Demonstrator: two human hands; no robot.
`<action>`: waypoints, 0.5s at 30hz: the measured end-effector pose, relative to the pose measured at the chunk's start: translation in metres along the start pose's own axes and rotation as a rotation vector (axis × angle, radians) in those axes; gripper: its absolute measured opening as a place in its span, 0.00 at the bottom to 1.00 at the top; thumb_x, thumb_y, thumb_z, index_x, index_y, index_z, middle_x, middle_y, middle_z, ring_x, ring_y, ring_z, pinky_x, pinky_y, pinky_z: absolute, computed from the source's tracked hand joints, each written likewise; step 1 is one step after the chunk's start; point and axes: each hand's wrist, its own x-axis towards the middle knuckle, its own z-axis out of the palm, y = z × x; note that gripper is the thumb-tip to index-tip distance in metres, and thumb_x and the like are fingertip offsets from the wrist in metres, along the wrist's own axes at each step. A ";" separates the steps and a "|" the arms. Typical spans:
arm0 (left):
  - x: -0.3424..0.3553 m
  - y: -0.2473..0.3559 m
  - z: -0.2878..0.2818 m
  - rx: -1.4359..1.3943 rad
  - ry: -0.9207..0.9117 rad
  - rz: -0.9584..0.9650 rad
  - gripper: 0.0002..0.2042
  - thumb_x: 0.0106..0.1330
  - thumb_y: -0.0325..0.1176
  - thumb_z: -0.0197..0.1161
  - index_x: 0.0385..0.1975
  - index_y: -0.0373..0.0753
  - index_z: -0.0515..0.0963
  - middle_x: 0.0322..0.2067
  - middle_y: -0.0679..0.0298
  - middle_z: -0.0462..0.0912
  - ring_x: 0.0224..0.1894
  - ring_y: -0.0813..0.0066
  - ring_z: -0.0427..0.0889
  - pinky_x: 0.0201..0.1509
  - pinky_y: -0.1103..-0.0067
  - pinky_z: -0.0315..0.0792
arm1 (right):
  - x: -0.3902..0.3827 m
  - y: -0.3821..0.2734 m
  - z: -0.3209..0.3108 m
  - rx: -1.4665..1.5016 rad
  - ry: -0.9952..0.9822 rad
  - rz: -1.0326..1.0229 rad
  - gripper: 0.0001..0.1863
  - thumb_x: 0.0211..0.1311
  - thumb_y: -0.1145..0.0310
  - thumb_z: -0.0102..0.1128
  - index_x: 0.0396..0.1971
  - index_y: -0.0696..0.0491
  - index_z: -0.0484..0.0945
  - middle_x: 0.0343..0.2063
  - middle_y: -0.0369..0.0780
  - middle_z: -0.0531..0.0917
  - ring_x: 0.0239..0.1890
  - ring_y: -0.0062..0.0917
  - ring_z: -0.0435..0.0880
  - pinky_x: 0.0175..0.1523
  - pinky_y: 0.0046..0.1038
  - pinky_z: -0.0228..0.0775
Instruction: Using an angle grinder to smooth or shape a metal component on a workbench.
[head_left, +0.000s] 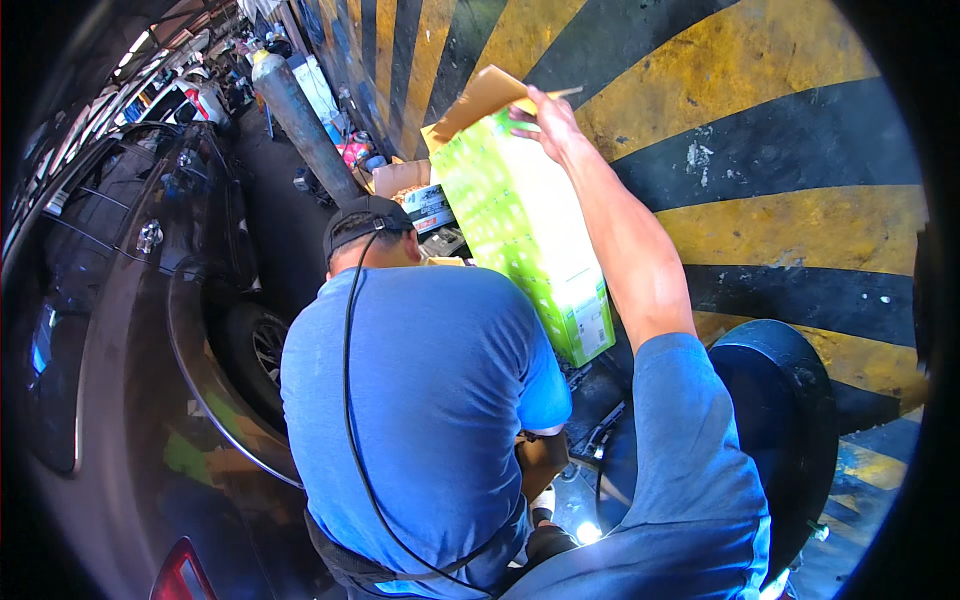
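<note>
My right arm, in a blue sleeve, reaches up past a co-worker. At the far end of a tall green and white cardboard box point(490, 200), my right hand point(550, 125) is closed on a brown flap point(482, 98) at its open top. The box leans at a slant beside the striped wall, its lower end near the co-worker's right arm. Glare washes out much of its white side. What is inside the box cannot be seen. My left hand is out of the picture.
A co-worker in a blue shirt point(420, 370) and dark cap bends forward in front of me. On the left stands a dark car point(110, 380). A grey gas cylinder point(305, 125) leans farther off. At right are a black round drum-like object point(780, 430) and a yellow-and-black striped wall point(760, 130).
</note>
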 end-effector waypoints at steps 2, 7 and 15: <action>0.000 0.005 0.003 -0.031 -0.015 0.001 0.07 0.59 0.36 0.56 0.34 0.43 0.74 0.19 0.76 0.66 0.19 0.89 0.63 0.20 0.89 0.56 | 0.000 -0.030 0.023 0.007 0.015 -0.099 0.17 0.66 0.62 0.45 0.43 0.61 0.70 0.36 0.45 0.78 0.37 0.29 0.78 0.41 0.41 0.77; 0.007 0.006 -0.002 -0.121 0.006 0.047 0.07 0.59 0.35 0.57 0.33 0.41 0.74 0.20 0.74 0.70 0.20 0.88 0.66 0.20 0.89 0.58 | 0.000 -0.117 0.063 0.012 -0.141 -0.292 0.14 0.67 0.61 0.43 0.37 0.58 0.69 0.34 0.44 0.78 0.33 0.29 0.78 0.48 0.40 0.71; 0.023 0.037 -0.001 -0.158 -0.038 0.159 0.06 0.58 0.32 0.57 0.33 0.40 0.74 0.19 0.74 0.68 0.19 0.88 0.64 0.19 0.89 0.57 | -0.016 -0.283 0.116 0.010 -0.137 -0.726 0.11 0.65 0.64 0.45 0.30 0.54 0.74 0.25 0.38 0.79 0.26 0.24 0.75 0.36 0.30 0.71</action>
